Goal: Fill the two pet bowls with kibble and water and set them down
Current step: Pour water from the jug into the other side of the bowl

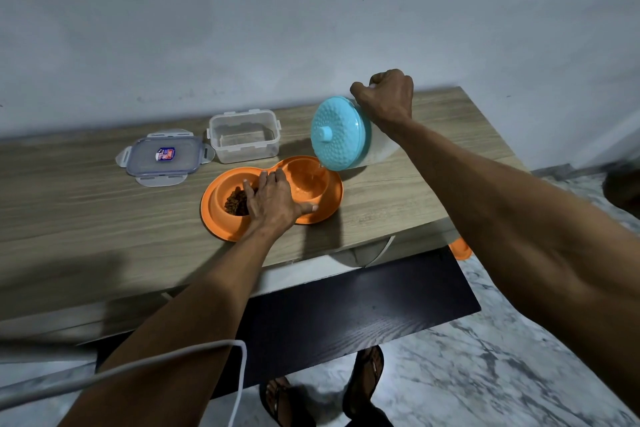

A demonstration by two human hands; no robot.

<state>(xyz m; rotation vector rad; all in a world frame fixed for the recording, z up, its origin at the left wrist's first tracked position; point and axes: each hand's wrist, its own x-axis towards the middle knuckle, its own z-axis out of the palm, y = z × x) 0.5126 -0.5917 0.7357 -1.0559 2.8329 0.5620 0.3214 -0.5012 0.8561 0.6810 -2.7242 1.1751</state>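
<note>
Fingers (268,180) of the left hand (273,199) lie spread flat on the orange feeder (332,208), between kibble (237,203) and water bowl (308,184). Right hand (386,97) grips the tilted jug (341,133), pouring.

Bare tabletop (86,218) left of the orange double bowl (214,215); lid (162,158) and empty container (244,140) just behind.

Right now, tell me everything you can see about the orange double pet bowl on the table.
The orange plastic double pet bowl is a peanut-shaped tray with two round wells, lying flat near the front edge of the wooden table. Its left well holds brown kibble; its right well is receiving water from the tilted white jug with a teal lid. The left hand rests flat on its middle, steadying it.
</note>
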